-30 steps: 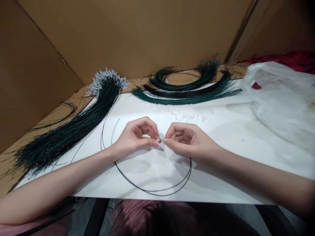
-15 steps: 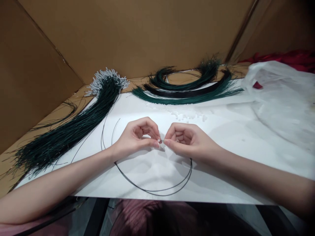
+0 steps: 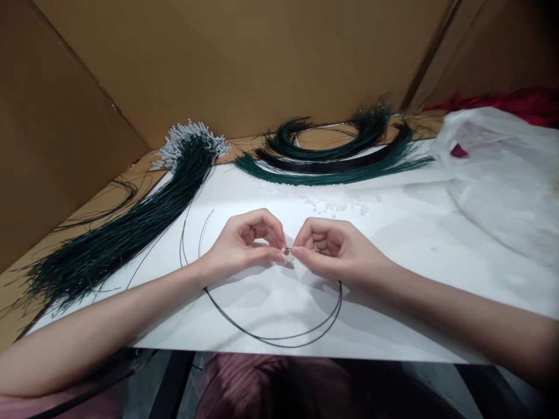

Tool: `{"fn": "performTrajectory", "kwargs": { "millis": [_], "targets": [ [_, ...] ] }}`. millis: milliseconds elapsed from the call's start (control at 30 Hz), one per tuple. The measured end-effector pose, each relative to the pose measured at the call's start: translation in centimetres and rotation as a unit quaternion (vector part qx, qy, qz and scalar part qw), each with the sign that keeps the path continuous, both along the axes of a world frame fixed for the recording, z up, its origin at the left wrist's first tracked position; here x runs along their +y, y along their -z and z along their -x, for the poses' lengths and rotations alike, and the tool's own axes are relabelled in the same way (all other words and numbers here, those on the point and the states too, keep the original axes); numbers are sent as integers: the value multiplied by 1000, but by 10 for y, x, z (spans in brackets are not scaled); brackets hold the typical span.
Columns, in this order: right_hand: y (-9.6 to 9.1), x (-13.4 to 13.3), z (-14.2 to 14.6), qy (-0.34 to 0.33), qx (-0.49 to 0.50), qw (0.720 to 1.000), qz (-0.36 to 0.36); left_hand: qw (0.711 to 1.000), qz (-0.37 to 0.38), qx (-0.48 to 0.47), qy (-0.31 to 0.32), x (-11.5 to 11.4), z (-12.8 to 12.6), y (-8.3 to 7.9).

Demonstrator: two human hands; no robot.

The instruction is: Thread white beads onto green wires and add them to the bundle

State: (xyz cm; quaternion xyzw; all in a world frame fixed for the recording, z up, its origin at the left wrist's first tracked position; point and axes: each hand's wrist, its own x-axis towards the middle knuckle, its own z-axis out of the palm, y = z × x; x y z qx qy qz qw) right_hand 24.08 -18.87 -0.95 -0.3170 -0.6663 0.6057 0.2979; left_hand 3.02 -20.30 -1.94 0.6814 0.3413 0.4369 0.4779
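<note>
In the middle of the head view, my left hand [image 3: 257, 241] pinches a tiny white bead [image 3: 283, 251] between thumb and forefinger. My right hand [image 3: 332, 247] is closed in a pinch on thin dark wire [image 3: 279, 338], its tip end at the bead. Only a small gap separates the two sets of fingertips. The wire's long strands curve below both hands in a wide loop over the white board [image 3: 393, 326]. Whether the wire passes through the bead I cannot tell.
On the left lies a thick bundle of dark green wires [image 3: 144, 221] with white beaded tips [image 3: 190, 142]. Curved bundles of green and black wire [image 3: 332, 169] lie at the back. Loose white beads [image 3: 336, 203] are scattered before them. A clear plastic bag [image 3: 502, 174] is at right; cardboard walls [image 3: 244, 64] rise behind.
Both hands keep nearly the same pose and place. Their fingertips have shifted only very slightly at the bead and wire.
</note>
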Motion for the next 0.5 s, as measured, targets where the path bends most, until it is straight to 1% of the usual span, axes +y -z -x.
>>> {"fn": "performTrajectory", "kwargs": {
  "millis": [200, 300, 500],
  "targets": [
    [0, -2, 1, 13, -6, 1000, 1, 1000, 4, 9, -11, 0, 0, 0],
    [2, -3, 1, 19, -11, 1000, -9, 1000, 8, 12, -15, 0, 0, 0],
    [4, -2, 1, 20, 1, 1000, -14, 1000, 9, 21, -20, 0, -1, 0]
  ]
}}
